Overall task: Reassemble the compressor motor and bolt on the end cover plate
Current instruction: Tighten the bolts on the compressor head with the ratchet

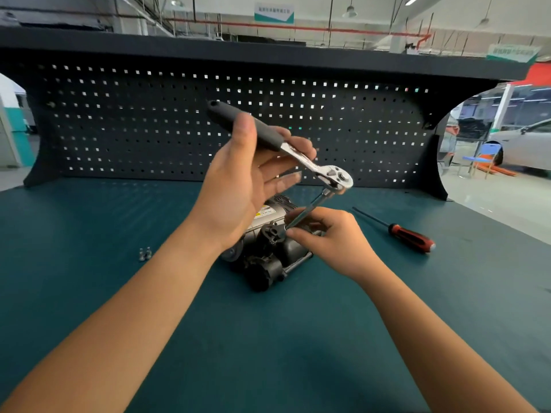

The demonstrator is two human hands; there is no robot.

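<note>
The compressor motor (269, 257), dark with a silver labelled body, lies on the green bench mat, partly hidden by my hands. My left hand (247, 186) holds the black grip of a ratchet wrench (313, 165) between thumb and fingers, with the other fingers loosely spread. A long extension bar (310, 208) runs from the ratchet head down to the motor's top. My right hand (331, 236) pinches the lower end of that bar where it meets the motor. The bolt under the bar is hidden.
A red and black screwdriver (408, 234) lies on the mat to the right of the motor. Two small bolts (145, 253) stand to the left. A black pegboard (149, 123) closes the back of the bench.
</note>
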